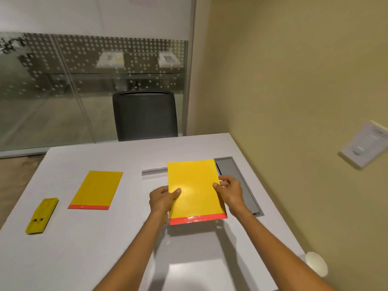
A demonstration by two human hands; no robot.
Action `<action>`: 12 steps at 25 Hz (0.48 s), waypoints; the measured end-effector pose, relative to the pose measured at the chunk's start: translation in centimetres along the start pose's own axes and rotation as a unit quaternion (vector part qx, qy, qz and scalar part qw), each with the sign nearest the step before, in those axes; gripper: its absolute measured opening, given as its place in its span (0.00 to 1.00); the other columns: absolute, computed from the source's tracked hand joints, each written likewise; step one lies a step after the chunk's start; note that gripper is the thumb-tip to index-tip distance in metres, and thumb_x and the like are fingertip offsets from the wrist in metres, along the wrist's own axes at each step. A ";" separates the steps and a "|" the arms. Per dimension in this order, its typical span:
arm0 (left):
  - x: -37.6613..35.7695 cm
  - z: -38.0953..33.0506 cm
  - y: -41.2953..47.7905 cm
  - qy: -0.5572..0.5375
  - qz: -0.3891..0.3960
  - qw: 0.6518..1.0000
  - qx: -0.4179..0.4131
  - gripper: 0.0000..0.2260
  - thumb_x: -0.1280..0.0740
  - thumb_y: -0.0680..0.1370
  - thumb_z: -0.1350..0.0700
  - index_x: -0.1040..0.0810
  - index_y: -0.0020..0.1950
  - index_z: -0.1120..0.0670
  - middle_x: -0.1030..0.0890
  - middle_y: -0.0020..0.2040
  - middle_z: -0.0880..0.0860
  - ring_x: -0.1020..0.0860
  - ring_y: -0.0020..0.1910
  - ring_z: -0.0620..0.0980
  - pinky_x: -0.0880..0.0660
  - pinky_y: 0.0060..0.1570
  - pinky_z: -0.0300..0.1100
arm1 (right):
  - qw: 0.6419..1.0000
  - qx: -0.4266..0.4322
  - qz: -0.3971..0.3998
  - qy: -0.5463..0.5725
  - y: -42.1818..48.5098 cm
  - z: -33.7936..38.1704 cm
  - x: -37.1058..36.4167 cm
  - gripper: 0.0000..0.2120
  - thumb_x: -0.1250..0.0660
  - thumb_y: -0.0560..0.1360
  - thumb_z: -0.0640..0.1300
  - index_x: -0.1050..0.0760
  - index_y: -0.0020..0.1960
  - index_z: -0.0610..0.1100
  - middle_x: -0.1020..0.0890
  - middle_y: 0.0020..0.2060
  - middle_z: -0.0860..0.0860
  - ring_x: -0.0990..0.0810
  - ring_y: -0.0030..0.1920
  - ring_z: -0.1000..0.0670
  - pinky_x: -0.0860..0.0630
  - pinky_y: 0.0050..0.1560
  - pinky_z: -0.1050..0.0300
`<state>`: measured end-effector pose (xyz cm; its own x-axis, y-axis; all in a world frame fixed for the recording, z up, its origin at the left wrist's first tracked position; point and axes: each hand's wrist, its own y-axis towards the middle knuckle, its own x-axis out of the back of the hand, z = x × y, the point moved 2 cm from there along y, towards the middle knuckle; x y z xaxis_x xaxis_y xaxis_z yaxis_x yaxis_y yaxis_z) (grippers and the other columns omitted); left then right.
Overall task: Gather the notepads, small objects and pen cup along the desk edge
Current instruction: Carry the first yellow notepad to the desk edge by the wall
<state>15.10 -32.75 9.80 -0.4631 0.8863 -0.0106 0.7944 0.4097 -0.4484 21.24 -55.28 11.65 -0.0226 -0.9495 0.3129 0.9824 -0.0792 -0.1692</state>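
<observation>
Now both hands pinch one yellow notepad (194, 189) by its side edges, left hand (161, 198) and right hand (230, 191), thumbs on top, lifting it clear of the tabletop (88, 248), likely to carry it level. A second notepad (97, 189) and a yellow case (42, 215) lie flat, apart, to the left.

Both hands, left hand (162, 197) and right hand (230, 191), gripped a yellow notepad (196, 189) by its sides above the desk (84, 248) near its right edge.
</observation>
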 end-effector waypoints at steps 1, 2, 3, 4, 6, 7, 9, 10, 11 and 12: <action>-2.7 0.3 -0.3 0.008 0.005 1.000 0.004 0.07 0.22 0.71 0.61 0.16 0.46 0.58 0.14 0.42 0.56 0.17 0.40 0.55 0.18 0.46 0.50 | 1.000 -0.001 -0.004 -0.008 1.3 -0.5 2.4 0.12 0.26 0.70 0.42 0.22 0.53 0.46 0.16 0.45 0.48 0.17 0.47 0.48 0.19 0.52 0.47; -5.1 0.7 -0.5 0.014 0.009 1.000 0.006 0.07 0.22 0.71 0.60 0.16 0.46 0.59 0.15 0.41 0.56 0.17 0.40 0.56 0.17 0.48 0.51 | 1.000 -0.003 -0.010 -0.016 2.6 -1.3 4.5 0.13 0.26 0.70 0.42 0.22 0.53 0.46 0.16 0.44 0.48 0.16 0.47 0.49 0.19 0.52 0.48; -7.8 1.1 -0.7 0.024 0.011 1.000 0.007 0.07 0.22 0.70 0.60 0.16 0.45 0.58 0.15 0.40 0.56 0.16 0.41 0.57 0.17 0.49 0.53 | 1.000 -0.003 -0.019 -0.019 3.7 -1.9 6.8 0.13 0.26 0.70 0.41 0.22 0.53 0.45 0.15 0.44 0.48 0.16 0.46 0.49 0.19 0.51 0.50; -10.1 1.6 -0.6 0.038 0.010 0.999 0.005 0.06 0.21 0.69 0.59 0.16 0.43 0.57 0.14 0.40 0.58 0.16 0.42 0.59 0.17 0.50 0.56 | 0.999 -0.004 -0.027 -0.022 4.9 -2.6 8.8 0.13 0.26 0.70 0.40 0.22 0.53 0.45 0.15 0.43 0.48 0.16 0.45 0.50 0.19 0.48 0.52; -14.3 2.9 -0.3 0.071 0.014 0.997 0.004 0.06 0.21 0.69 0.56 0.17 0.38 0.55 0.14 0.41 0.60 0.15 0.43 0.60 0.18 0.50 0.60 | 0.999 -0.004 -0.035 -0.028 6.5 -3.6 12.6 0.12 0.26 0.70 0.39 0.22 0.53 0.44 0.18 0.41 0.50 0.18 0.42 0.53 0.23 0.42 0.61; -15.7 3.4 -0.2 0.083 0.016 0.996 0.003 0.06 0.22 0.70 0.56 0.17 0.38 0.55 0.14 0.41 0.59 0.16 0.41 0.59 0.18 0.50 0.61 | 0.999 -0.009 -0.035 -0.037 7.1 -4.2 13.9 0.12 0.26 0.70 0.38 0.22 0.53 0.44 0.19 0.41 0.51 0.20 0.41 0.55 0.25 0.39 0.65; -19.9 4.9 0.0 0.111 0.032 0.993 0.004 0.05 0.23 0.71 0.56 0.18 0.41 0.53 0.14 0.44 0.57 0.15 0.42 0.57 0.17 0.49 0.60 | 0.998 -0.019 -0.041 -0.047 9.0 -6.7 17.5 0.12 0.26 0.70 0.38 0.21 0.52 0.45 0.18 0.41 0.50 0.19 0.41 0.54 0.24 0.41 0.63; -21.5 5.6 0.1 0.122 0.040 0.992 0.011 0.06 0.24 0.71 0.55 0.19 0.45 0.53 0.14 0.47 0.57 0.15 0.43 0.57 0.17 0.50 0.59 | 0.998 -0.029 -0.040 -0.047 9.8 -8.1 18.9 0.13 0.25 0.69 0.38 0.20 0.52 0.45 0.16 0.42 0.49 0.17 0.43 0.52 0.21 0.45 0.59; -23.1 6.4 0.2 0.131 0.049 0.990 0.021 0.09 0.25 0.72 0.55 0.20 0.49 0.52 0.15 0.50 0.56 0.15 0.45 0.57 0.17 0.51 0.58 | 0.997 -0.044 -0.038 -0.052 10.5 -9.5 20.3 0.14 0.25 0.68 0.38 0.20 0.53 0.45 0.15 0.44 0.48 0.16 0.45 0.50 0.20 0.48 0.54; -24.5 7.4 0.4 0.141 0.057 0.988 0.025 0.11 0.26 0.73 0.55 0.22 0.52 0.51 0.16 0.52 0.56 0.15 0.46 0.57 0.18 0.52 0.58 | 0.996 -0.061 -0.030 -0.051 11.2 -11.1 21.4 0.15 0.25 0.68 0.37 0.20 0.54 0.45 0.14 0.44 0.47 0.16 0.46 0.48 0.19 0.51 0.50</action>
<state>23.89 -55.91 3.23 -0.2385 0.9536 0.1838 0.8110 0.2997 -0.5025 29.66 -79.88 6.13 -0.0556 -0.9065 0.4185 0.9499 -0.1772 -0.2576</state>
